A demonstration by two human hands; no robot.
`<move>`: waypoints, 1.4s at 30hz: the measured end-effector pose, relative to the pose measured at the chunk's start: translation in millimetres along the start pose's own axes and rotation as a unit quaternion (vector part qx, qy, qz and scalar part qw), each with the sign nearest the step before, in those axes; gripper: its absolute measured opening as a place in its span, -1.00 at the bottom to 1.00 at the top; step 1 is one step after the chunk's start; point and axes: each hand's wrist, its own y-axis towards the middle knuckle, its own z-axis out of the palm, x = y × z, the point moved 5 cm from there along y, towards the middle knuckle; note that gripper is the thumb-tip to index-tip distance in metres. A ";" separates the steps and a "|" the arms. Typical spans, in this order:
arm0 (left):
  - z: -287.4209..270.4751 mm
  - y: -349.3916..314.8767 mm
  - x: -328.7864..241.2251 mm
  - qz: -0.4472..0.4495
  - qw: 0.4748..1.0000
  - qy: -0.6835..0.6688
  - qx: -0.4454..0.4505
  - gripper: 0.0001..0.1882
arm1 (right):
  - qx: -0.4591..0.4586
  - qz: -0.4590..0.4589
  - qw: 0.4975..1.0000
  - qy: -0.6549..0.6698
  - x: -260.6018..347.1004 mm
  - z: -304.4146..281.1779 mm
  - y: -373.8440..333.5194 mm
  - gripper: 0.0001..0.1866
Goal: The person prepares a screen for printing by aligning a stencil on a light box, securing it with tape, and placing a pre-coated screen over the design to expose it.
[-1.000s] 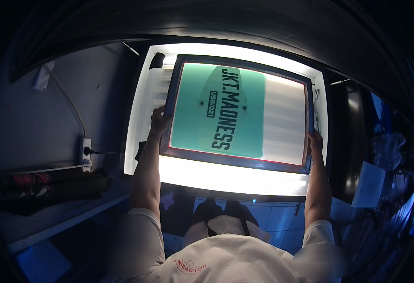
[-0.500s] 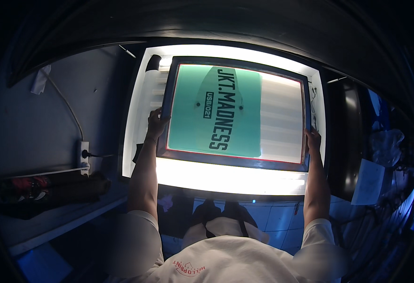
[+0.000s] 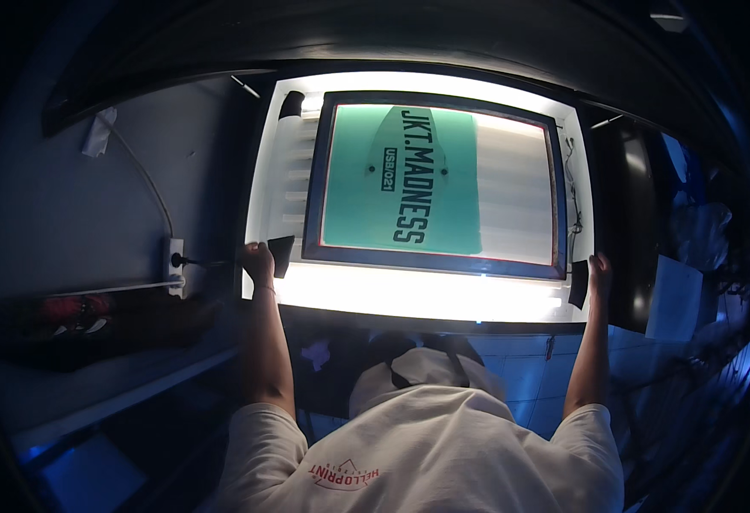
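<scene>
Under my hands a lit light box (image 3: 419, 296) glows white inside a dark outer frame. On it lies a screen-printing frame (image 3: 431, 267), stretched with mesh that has a green coated area (image 3: 349, 184) bearing dark lettering and a small dark block. My left hand (image 3: 258, 261), fingers curled, grips the box's left edge beside a black flap (image 3: 282, 255). At the opposite edge my right hand (image 3: 599, 274) is closed on the rim, next to another black flap (image 3: 578, 284). Neither hand touches the screen frame.
A large dark lid (image 3: 375, 47) arches over the far side. To the left, a power strip (image 3: 174, 261) with a plug and cable hangs by a shelf (image 3: 135, 398) holding dark folded cloth (image 3: 93, 321). At right are a pale sheet (image 3: 674, 299) and clear plastic (image 3: 702, 235).
Both hands have let go of the screen frame's sides and moved outward and nearer to the light box's edges. The screen frame stays lying on the box. My view has shifted slightly.
</scene>
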 end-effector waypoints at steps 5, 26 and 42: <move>1.5 -32.9 119.9 -0.205 0.974 -0.091 -0.019 -0.43 | -0.041 0.120 0.992 -0.021 -85.9 -29.1 -69.0 -0.54; 59.6 -103.2 64.9 -0.268 0.754 -0.565 0.202 -0.71 | -0.038 0.320 0.877 0.355 -104.3 9.1 -93.6 -0.62; 32.0 -101.9 61.2 -0.148 0.951 -0.271 -0.005 -0.51 | -0.115 0.315 0.808 0.483 -40.4 59.4 -117.0 -0.89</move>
